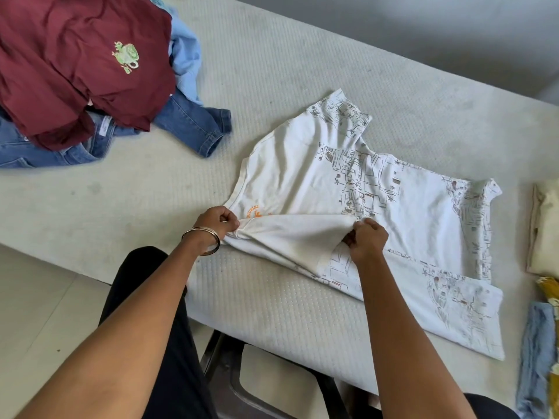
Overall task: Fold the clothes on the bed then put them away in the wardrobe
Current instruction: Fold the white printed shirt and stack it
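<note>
- On the bed (pixel 272 71), near its front edge, the white printed T-shirt (pixel 393 213) is lying spread out, and the person is working on its near side, bringing a sleeve or side panel inward over the body of the shirt.
- Both hands are pinching that folded-over flap: the left hand (pixel 216 222), with a bangle (pixel 202 241) at the wrist, is gripping the fabric at the shoulder end, and the right hand (pixel 367 237) is gripping it further along, the two set apart with the flap stretched between them.
- I'd judge this shirt is only at its first fold; the far sleeve and the lengthwise folds are looking undone.
- Over at the right edge, a small stack of folded clothes (pixel 544 231) is sitting, cream on top with yellow and pale blue pieces nearer me, so some of the folding seems finished.
- Across at the far left, a loose heap is waiting: a maroon shirt (pixel 75 74) lying over blue jeans (pixel 193 125) and a light blue garment (pixel 186 55).
- No wardrobe is showing, so putting away looks wholly ahead.
</note>
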A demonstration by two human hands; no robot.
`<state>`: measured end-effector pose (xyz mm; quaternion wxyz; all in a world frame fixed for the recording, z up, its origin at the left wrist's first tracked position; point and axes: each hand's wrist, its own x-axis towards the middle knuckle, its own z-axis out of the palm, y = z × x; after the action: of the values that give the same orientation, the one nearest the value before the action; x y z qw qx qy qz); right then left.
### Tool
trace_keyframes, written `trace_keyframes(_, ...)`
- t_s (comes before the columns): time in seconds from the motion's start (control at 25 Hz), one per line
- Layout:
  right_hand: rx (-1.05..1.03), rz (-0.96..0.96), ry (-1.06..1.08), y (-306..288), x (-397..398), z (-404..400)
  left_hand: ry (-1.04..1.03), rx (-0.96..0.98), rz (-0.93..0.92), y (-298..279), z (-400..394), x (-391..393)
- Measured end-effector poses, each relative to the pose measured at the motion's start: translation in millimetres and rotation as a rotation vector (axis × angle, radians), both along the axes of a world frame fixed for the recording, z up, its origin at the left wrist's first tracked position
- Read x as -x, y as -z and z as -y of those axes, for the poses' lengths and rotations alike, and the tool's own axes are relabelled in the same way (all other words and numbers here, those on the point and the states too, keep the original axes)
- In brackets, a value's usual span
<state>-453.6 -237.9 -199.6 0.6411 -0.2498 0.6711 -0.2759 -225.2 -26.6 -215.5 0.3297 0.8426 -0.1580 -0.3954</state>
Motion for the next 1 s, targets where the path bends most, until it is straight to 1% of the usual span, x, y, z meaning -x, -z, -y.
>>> trace_keyframes(0.08,0.067,0.073,0.026,2,4,-7,-0.016,0.017,0.022,4,-1,3)
trace_keyframes(0.12,0.100,0.073,0.018,2,6,-11,-0.054,-0.009,0.057,3,-1,8)
trace_keyframes(0.16,0.146,0.020,-0.016,2,7,-15,-0.079,-0.061,0.172,0,0,14)
trace_keyframes(0.2,0.206,-0.071,-0.078,5,7,-21,-0.045,-0.120,0.407,-3,3,21)
trace_keyframes(0.24,0.282,-0.173,-0.138,8,8,-29,0.042,-0.129,0.678,-8,8,30)
trace_keyframes(0.28,0.353,-0.243,-0.177,10,10,-40,0.158,-0.056,0.895,-12,16,42)
trace_keyframes(0.32,0.400,-0.289,-0.213,11,12,-51,0.299,0.073,0.985,-16,28,58)
trace_keyframes(0.36,0.439,-0.295,-0.250,13,15,-62,0.469,0.199,0.973,-16,40,77)
trace_keyframes(0.4,0.464,-0.290,-0.330,13,22,-71,0.647,0.256,0.895,-15,49,100)
trace_keyframes(0.44,0.552,-0.325,-0.460,16,35,-76,0.812,0.205,0.803,-8,55,122)
trace_keyframes(0.48,0.700,-0.435,-0.663,22,54,-76,0.932,0.074,0.725,-4,57,140)
trace_keyframes(0.52,0.844,-0.577,-0.880,29,78,-70,0.985,-0.078,0.666,4,55,151)
trace_keyframes(0.56,0.924,-0.718,-1.046,33,105,-56,1.012,-0.210,0.612,9,54,158)
trace_keyframes(0.6,0.897,-0.845,-1.129,37,136,-38,1.046,-0.302,0.580,9,54,165)
trace_keyframes(0.64,0.803,-0.944,-1.117,35,164,-19,1.079,-0.360,0.564,5,58,170)
trace_keyframes(0.68,0.697,-1.020,-1.051,32,186,-3,1.098,-0.390,0.558,2,61,173)
trace_keyframes(0.72,0.617,-1.064,-0.936,26,200,9,1.101,-0.402,0.560,-2,65,174)
trace_keyframes(0.76,0.571,-1.083,-0.823,24,208,18,1.105,-0.414,0.579,-2,69,175)
trace_keyframes(0.8,0.578,-1.117,-0.776,22,209,25,1.100,-0.428,0.596,-1,71,176)
trace_keyframes(0.88,0.672,-1.227,-0.852,22,207,34,1.085,-0.446,0.642,0,70,180)
trace_keyframes(0.92,0.668,-1.275,-0.891,22,210,39,1.084,-0.444,0.667,2,72,181)
trace_keyframes(0.96,0.616,-1.307,-0.890,18,215,44,1.087,-0.436,0.686,4,75,182)
trace_keyframes(1.0,0.541,-1.317,-0.843,15,219,49,1.097,-0.430,0.714,3,78,183)
